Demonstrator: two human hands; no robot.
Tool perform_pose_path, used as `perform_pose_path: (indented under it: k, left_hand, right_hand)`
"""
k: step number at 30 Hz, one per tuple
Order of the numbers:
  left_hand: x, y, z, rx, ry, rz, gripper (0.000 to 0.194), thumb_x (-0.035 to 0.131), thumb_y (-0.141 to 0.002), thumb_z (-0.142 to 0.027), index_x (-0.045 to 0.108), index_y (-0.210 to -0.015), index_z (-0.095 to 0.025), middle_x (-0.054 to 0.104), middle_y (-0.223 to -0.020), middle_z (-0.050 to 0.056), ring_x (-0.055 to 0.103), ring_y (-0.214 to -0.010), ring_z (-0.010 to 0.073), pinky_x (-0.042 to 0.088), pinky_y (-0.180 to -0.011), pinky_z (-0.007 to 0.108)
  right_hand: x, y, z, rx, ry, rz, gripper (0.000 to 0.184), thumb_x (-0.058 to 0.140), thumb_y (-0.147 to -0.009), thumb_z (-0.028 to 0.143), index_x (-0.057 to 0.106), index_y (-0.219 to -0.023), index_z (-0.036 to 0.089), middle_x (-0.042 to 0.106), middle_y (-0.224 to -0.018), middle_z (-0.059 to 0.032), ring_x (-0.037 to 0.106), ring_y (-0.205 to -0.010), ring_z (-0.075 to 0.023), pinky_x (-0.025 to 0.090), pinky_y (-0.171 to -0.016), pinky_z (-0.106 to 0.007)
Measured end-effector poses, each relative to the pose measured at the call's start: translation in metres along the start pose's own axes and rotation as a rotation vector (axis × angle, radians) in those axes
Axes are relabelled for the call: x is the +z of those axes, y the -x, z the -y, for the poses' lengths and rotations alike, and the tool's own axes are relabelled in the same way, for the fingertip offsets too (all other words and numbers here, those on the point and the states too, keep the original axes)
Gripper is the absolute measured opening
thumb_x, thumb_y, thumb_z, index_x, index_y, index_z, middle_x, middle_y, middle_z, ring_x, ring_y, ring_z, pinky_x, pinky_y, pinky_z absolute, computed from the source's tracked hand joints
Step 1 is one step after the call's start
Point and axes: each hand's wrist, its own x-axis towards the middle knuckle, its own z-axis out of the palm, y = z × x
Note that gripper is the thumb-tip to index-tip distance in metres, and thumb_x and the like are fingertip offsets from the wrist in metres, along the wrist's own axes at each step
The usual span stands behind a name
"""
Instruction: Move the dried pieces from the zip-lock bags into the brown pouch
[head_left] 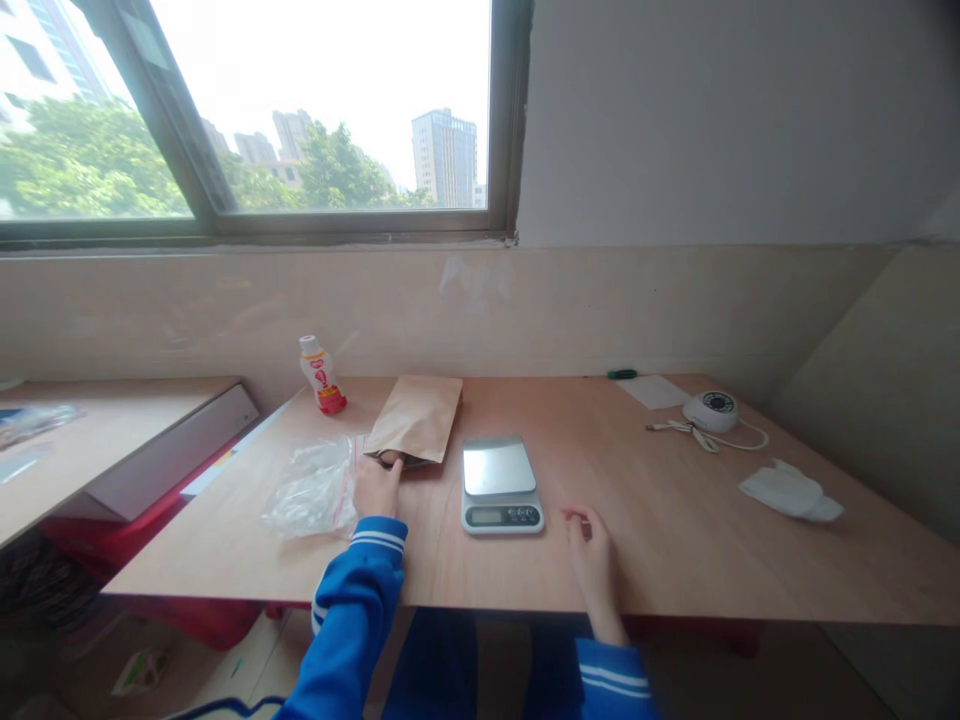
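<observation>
At the mouth of a brown paper bag (416,415) lying on the table is my left hand (379,487), its fingertips partly inside the opening. The bag's edge hides those fingers, and what they touch inside does not show. A digital kitchen scale (499,470) with a bare metal plate stands to the right of the bag. My right hand (590,550) rests on the table just right of the scale, fingers loosely bent and slightly apart, with nothing in it. A clear zip bag (311,490) lies crumpled to the left, against my left hand.
Behind the clear bag stands a white and red bottle (322,375). At the right are a white round device (710,411) with a cable, a crumpled white tissue (791,490), a sheet of paper (654,392) and a green-handled tool (622,374). A second table (150,410) is at left.
</observation>
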Motion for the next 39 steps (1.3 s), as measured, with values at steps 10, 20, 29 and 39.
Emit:
perform_pose_path:
  k: [10,20,29,39]
  left_hand:
    - [-0.027,0.041,-0.012,0.068,0.236,0.077,0.046,0.061,-0.072,-0.058,0.061,-0.09,-0.015,0.069,-0.092,0.014,0.065,-0.091,0.0313,0.048,-0.075,0.038]
    - [0.017,0.078,-0.088,0.468,0.22,0.343,0.035,0.059,-0.08,-0.042,0.063,-0.103,-0.016,0.065,-0.094,0.009,0.062,-0.091,0.0247,0.044,-0.069,0.03]
    - [0.007,0.031,-0.021,0.362,0.345,0.072,0.035,0.051,-0.083,-0.047,0.062,-0.099,-0.017,0.061,-0.092,0.007,0.061,-0.089,0.0223,0.049,-0.085,0.037]
    - [0.028,-0.004,0.0,0.156,0.131,0.017,0.036,0.056,-0.075,-0.025,0.053,-0.105,-0.004,0.057,-0.108,0.023,0.057,-0.108,0.0328,0.045,-0.092,0.044]
  right_hand:
    - [0.002,0.0,0.003,0.002,0.019,-0.013,0.028,0.046,-0.077,0.04,0.065,-0.077,0.019,0.071,-0.087,-0.0097,0.063,-0.071,-0.0236,0.047,-0.063,-0.032]
    - [0.001,0.001,0.004,-0.015,-0.003,-0.035,0.027,0.046,-0.077,0.038,0.065,-0.077,0.019,0.071,-0.086,-0.0093,0.063,-0.074,-0.0234,0.048,-0.066,-0.032]
    - [0.002,0.001,0.006,-0.015,0.002,-0.008,0.025,0.047,-0.077,0.038,0.064,-0.076,0.019,0.07,-0.084,-0.0089,0.062,-0.071,-0.0228,0.048,-0.065,-0.032]
    - [0.004,0.001,0.007,-0.014,0.036,0.003,0.026,0.044,-0.076,0.038,0.063,-0.074,0.02,0.069,-0.082,-0.0084,0.061,-0.071,-0.0233,0.048,-0.066,-0.033]
